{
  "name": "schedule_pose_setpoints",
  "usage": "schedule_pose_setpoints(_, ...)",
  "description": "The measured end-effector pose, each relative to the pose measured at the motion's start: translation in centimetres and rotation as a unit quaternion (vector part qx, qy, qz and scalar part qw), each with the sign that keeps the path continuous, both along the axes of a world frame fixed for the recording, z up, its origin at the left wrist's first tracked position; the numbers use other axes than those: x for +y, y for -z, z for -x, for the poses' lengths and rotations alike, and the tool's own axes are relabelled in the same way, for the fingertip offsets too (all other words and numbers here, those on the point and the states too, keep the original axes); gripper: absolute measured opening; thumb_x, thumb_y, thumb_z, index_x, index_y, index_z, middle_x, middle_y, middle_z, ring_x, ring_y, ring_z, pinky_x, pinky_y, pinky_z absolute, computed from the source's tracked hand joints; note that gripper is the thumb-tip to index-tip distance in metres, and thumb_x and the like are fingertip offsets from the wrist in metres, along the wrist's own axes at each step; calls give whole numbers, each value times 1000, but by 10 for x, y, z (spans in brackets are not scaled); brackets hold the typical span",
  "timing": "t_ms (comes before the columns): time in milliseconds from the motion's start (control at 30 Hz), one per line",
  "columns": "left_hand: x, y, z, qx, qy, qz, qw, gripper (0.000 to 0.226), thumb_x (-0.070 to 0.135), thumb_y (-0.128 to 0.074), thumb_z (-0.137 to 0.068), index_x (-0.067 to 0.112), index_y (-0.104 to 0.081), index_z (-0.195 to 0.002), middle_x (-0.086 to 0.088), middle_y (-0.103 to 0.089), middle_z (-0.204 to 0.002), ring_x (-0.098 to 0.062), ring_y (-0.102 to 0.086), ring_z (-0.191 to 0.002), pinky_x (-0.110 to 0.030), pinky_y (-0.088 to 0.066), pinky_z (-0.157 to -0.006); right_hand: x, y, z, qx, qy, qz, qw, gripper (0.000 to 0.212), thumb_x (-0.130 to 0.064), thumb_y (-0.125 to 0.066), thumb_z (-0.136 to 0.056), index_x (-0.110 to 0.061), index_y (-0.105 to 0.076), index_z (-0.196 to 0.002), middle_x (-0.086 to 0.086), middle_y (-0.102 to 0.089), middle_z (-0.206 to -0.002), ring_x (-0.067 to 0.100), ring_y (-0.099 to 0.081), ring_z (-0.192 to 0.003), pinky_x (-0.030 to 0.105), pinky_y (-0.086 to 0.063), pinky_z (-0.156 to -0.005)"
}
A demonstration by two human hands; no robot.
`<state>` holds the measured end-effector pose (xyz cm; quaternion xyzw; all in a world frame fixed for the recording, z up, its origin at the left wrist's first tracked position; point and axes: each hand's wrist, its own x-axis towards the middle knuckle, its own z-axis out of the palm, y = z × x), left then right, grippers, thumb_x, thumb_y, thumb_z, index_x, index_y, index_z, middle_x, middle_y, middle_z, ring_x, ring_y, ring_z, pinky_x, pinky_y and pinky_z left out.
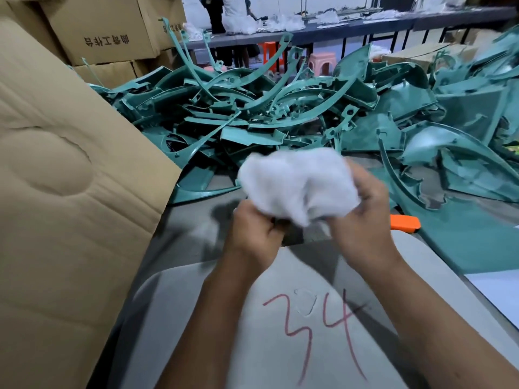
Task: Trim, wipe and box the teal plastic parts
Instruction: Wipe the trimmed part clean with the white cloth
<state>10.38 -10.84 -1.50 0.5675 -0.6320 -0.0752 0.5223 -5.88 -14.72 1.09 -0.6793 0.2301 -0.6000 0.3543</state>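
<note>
A grey desk [196, 242] carries a pale grey panel [280, 346] with "34" scrawled on it in red. Just past the panel's right corner, an orange object [405, 222] lies on the desk; what it is cannot be told. Stacked cardboard cartons [101, 29] with printed characters stand at the back left. Beyond them, a long dark bench [365, 29] holds white material, with a pink stool [323, 63] and an orange stool [269, 51] beneath it. A person's legs [216, 18] show behind that bench.

Motion-blurred white cloth [297, 183] over both hands' fingers [362, 181]; orange handle [405, 222] half hidden.
</note>
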Motion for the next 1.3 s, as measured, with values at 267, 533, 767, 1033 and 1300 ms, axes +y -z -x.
schedule_pose_setpoints(267, 1, -4, -10, 1, 5, 24, 1000, 29, 30, -61, -101, 30, -56, -72, 14, -53, -62, -2, -48, -57, -26, -42, -56, -16, -6, 18, -159, 59, -161, 972, 48, 19, -47, -93, -20, -69, -110, -8, -77, -95, 6, -69, -80, 30, -56, -73)
schedule_pose_setpoints(533, 20, -14, -4, 167, 10, -111, 980, 17, 29, -46, -76, 21, -60, -82, 11, -69, -64, -5, -67, -66, -34, -58, -76, 1, 3, -9, 245, 4, 219, 944, 36, -30, -61, -103, -7, -69, -130, 1, -67, -129, 18, -58, -123, 42, -46, -104)
schedule_pose_setpoints(767, 14, -20, -4, -46, 28, 50, 997, 36, 12, -59, -88, 33, -43, -64, 14, -41, -56, -5, -36, -55, -28, -26, -54, -23, 5, 12, 191, 50, 219, 956, 17, -14, -67, -100, -2, -77, -92, 1, -72, -89, 11, -61, -82, 28, -46, -73)
schedule_pose_setpoints(1033, 23, -35, 1, -106, -57, 126, 985, 45, 12, -63, -92, 25, -32, -61, 13, -25, -52, -3, -27, -51, -21, -16, -53, -28, 6, 10, 146, 46, 261, 953, 8, 3, -77, -91, 3, -78, -100, 12, -75, -97, 33, -70, -92, 48, -55, -79)
schedule_pose_setpoints(1300, 18, -25, -14, -116, -80, 113, 984, 42, 17, -59, -101, 20, -32, -69, 11, -27, -59, -6, -32, -54, -21, -19, -54, -17, 4, 13, -76, 72, 92, 990, 34, 21, -67, -86, -12, -72, -87, 1, -65, -73, 16, -53, -67, 34, -42, -58)
